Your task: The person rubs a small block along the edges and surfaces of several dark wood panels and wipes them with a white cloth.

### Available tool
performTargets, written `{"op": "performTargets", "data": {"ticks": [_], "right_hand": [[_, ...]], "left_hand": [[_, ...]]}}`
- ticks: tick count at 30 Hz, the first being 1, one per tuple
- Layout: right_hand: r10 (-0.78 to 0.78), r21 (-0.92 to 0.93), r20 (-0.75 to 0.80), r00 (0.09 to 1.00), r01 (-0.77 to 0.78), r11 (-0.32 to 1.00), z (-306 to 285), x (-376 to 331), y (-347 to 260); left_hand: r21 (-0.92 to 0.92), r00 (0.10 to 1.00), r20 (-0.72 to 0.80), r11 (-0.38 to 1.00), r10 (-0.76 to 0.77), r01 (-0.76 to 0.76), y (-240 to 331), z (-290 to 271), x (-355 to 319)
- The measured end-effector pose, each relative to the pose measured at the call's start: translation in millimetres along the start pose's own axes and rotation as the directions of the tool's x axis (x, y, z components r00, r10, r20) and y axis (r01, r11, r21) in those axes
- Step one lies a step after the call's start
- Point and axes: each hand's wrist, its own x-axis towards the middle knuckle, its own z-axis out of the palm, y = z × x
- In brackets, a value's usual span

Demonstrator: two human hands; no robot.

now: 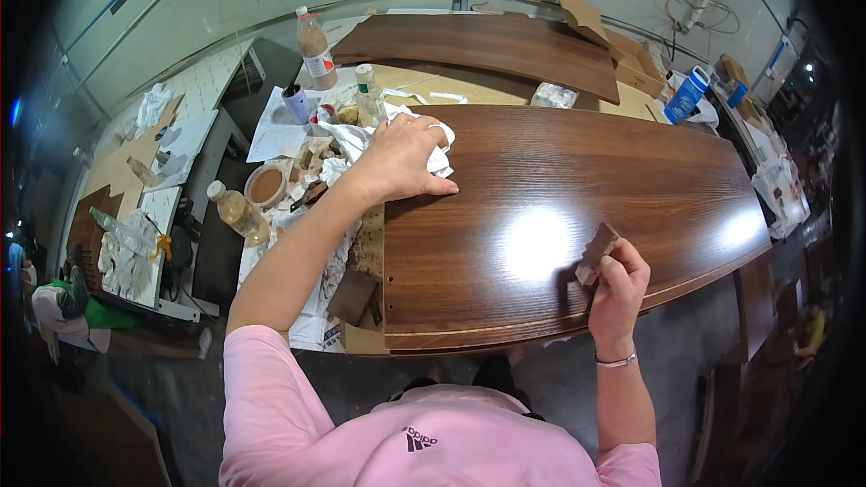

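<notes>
A glossy dark-brown wood panel (505, 162) lies flat in front of me, with small holes near its left edge. At its far left corner, my left hand (403, 155) is closed on a crumpled white cloth (440, 160), thumb resting on the panel. My right hand (619, 293) pinches a small, flat brown piece (596, 254), perhaps folded sandpaper, just over the panel's near right part. Whether that piece touches the surface I cannot tell.
Left of the panel are a clear bottle of yellowish liquid (238, 213), a tub of brown paste (267, 185), brown scraps and stained paper. Behind stand a green-capped bottle (368, 97), a taller bottle (315, 50) and another brown panel (469, 41). A blue container (687, 95) sits far right.
</notes>
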Motion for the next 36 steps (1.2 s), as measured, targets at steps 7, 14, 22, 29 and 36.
{"op": "performTargets", "data": {"ticks": [7, 14, 22, 29, 36], "right_hand": [[-0.006, 0.000, -0.006, 1.000, 0.006, 1.000, 2, -1, 0], [0.166, -0.015, 0.084, 0.983, -0.166, 0.986, -8, 14, -8], [-0.057, -0.569, 0.313, 0.948, 0.235, 0.788, 68, 135, -15], [-0.209, -0.777, 0.548, 0.810, 0.586, 0.230, 217, 191, 91], [-0.043, -0.790, 0.582, 0.812, 0.578, 0.204, 261, 181, 116]], "left_hand": [[0.005, 0.990, -0.143, 1.000, -0.022, 0.023, 0, 11, 2], [-0.135, 0.890, -0.241, 0.894, 0.387, -0.426, 56, 12, -79], [-0.512, 0.888, -0.450, 0.843, -0.097, -0.167, 32, -23, -194], [-0.565, 0.833, -0.438, 0.824, -0.338, 0.037, 19, -11, -260], [-0.687, 0.686, -0.323, 0.660, -0.652, 0.304, 9, 11, -308]]}}
